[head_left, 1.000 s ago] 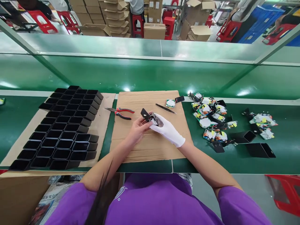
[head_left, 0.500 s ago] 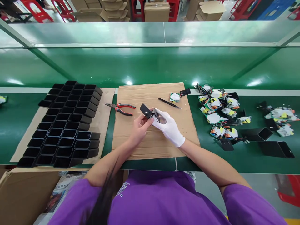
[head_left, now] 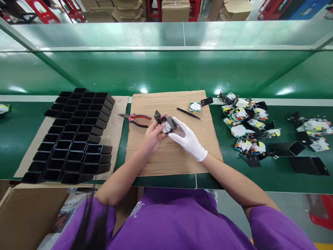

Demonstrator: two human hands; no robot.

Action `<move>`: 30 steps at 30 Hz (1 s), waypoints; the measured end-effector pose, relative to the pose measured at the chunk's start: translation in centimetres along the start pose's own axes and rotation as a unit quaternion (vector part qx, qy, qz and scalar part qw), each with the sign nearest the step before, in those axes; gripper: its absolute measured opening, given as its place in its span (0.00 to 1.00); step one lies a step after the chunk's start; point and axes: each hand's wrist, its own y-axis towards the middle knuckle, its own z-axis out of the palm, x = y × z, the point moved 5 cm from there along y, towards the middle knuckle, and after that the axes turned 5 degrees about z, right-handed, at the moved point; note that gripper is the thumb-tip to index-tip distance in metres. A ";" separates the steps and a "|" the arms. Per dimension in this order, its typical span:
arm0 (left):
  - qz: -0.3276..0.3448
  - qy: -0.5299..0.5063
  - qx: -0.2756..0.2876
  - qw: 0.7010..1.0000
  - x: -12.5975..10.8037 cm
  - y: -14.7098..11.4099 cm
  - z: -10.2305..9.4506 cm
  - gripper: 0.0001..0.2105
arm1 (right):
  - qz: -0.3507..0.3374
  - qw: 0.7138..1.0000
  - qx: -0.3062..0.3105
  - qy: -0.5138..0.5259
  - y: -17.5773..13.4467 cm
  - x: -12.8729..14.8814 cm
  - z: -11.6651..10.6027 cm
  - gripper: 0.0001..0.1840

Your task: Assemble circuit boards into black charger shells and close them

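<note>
Over the flat sheet of brown corrugated cardboard (head_left: 170, 152) on my green worktop (head_left: 166, 78) I hold a small black plastic casing (head_left: 166, 123) with a bit of white showing inside it, lifted just clear of the sheet. My bare left hand (head_left: 153, 133) closes on it from the left, fingertips pinching its near edge, and my white-gloved right hand (head_left: 188, 140) closes on it from the right, with the thumb and first fingers wrapped round its side. No brand or writing on the casing is sharp enough for me to read. Just beyond my left hand lie red-handled cutting pliers (head_left: 135, 119), on the seam between this sheet and the next. Past my right hand rest slim black tweezers (head_left: 189, 114) and, further back, a small green-and-white circuit board with a black piece on its lead (head_left: 199, 105). To my left, on another cardboard sheet, stand close rows of open black rectangular plastic housings (head_left: 74, 135), mouths facing me. To my right, on the bare green surface, sits a loose heap of circuit boards with yellow and orange parts (head_left: 243, 121), a smaller heap (head_left: 313, 130) further right, and two empty black housings lying on their sides (head_left: 299, 156). A printed mark shows on my purple shirt (head_left: 177, 222), too small to read.
</note>
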 end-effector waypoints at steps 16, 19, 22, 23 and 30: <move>-0.074 -0.033 0.003 0.997 -1.2 -1.2 -1.5 0.21 | -0.076 0.997 -0.022 -0.011 -0.9 1.3 -0.9 0.24; -0.074 -0.034 0.015 0.997 -1.3 -1.3 -1.2 0.20 | -0.079 0.996 -0.015 -0.026 -0.8 1.2 -0.9 0.24; -0.078 -0.044 0.006 0.996 -1.7 -1.3 -0.8 0.22 | -0.085 0.996 -0.007 -0.038 -0.8 1.0 -0.9 0.22; -0.082 -0.047 0.005 0.996 -1.7 -1.3 -0.6 0.24 | -0.090 0.995 -0.006 -0.041 -0.7 0.9 -0.9 0.21; -0.046 -0.006 -0.021 0.999 -1.0 -0.9 0.8 0.21 | -0.225 0.965 -0.046 -0.128 -1.2 1.3 -0.8 0.27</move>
